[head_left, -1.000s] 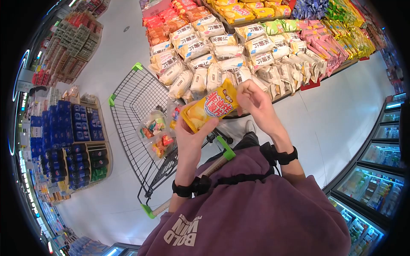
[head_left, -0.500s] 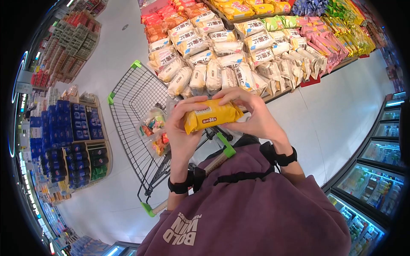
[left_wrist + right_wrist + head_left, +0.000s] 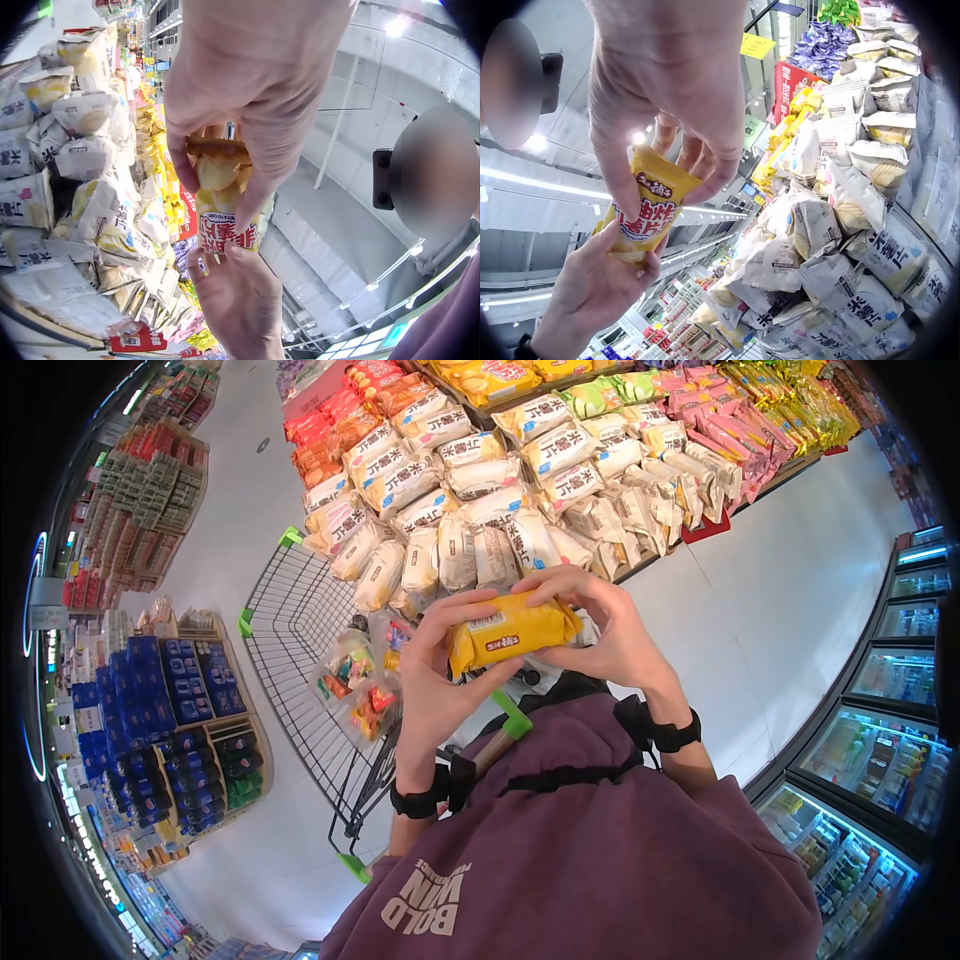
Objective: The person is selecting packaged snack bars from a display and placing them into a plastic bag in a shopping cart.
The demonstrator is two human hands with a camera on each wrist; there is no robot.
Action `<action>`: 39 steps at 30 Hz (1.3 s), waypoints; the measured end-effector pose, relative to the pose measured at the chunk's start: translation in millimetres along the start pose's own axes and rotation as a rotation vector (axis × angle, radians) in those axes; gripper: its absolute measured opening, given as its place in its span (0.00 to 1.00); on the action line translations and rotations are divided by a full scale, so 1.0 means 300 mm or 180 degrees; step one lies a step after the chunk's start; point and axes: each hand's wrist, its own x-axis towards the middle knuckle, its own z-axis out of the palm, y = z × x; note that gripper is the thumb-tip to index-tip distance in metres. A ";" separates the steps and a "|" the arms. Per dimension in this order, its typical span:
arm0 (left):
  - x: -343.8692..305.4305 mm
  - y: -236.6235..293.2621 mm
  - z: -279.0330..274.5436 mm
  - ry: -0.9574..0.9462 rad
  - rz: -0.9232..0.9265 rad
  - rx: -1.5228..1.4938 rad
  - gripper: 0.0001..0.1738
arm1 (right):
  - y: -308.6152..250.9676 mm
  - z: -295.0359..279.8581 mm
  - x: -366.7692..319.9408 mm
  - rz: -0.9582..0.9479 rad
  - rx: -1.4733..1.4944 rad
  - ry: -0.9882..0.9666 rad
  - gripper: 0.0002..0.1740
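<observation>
A yellow bag of potato chips (image 3: 515,632) is held level in front of the body, one narrow side with a barcode and small brown logo facing the head camera. My left hand (image 3: 432,685) grips one end, fingers over the top edge and thumb beneath. At the other end my right hand (image 3: 612,635) pinches the bag between fingers and thumb. In the left wrist view the printed front of the bag (image 3: 225,202) shows chips and red lettering. The right wrist view also shows that front, with both hands around the bag (image 3: 651,206).
Just beyond the hands, a display holds rows of white snack bags (image 3: 457,550), with yellow bags (image 3: 490,378) and pink bags (image 3: 705,410) farther back. A shopping cart (image 3: 290,615) at left carries clear bags of colourful packets (image 3: 347,668). Glass-door coolers (image 3: 850,745) line the right.
The chip bag has turned from its printed front to its barcode side in the head view. My right hand, apart from the bag's end before, now grips it. The display has shifted left in view.
</observation>
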 end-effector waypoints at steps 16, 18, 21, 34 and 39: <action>0.256 0.030 0.231 0.0402 -0.1147 -0.0282 0.25 | -0.027 -0.331 0.147 0.0808 0.0565 0.0097 0.29; 0.282 0.029 0.272 0.0266 -0.1091 -0.0443 0.25 | -0.009 -0.367 0.164 0.0812 0.0776 0.0072 0.28; 0.318 0.033 0.327 0.0136 -0.1136 -0.0526 0.26 | 0.013 -0.427 0.182 0.0816 0.0761 0.0076 0.25; 0.497 -0.073 0.511 0.0265 -0.1075 -0.0725 0.26 | -0.034 -0.685 0.222 0.0935 0.0380 0.0246 0.24; 0.535 -0.073 0.593 0.0429 -0.1000 -0.0944 0.30 | -0.020 -0.757 0.239 0.1130 0.0558 0.0207 0.25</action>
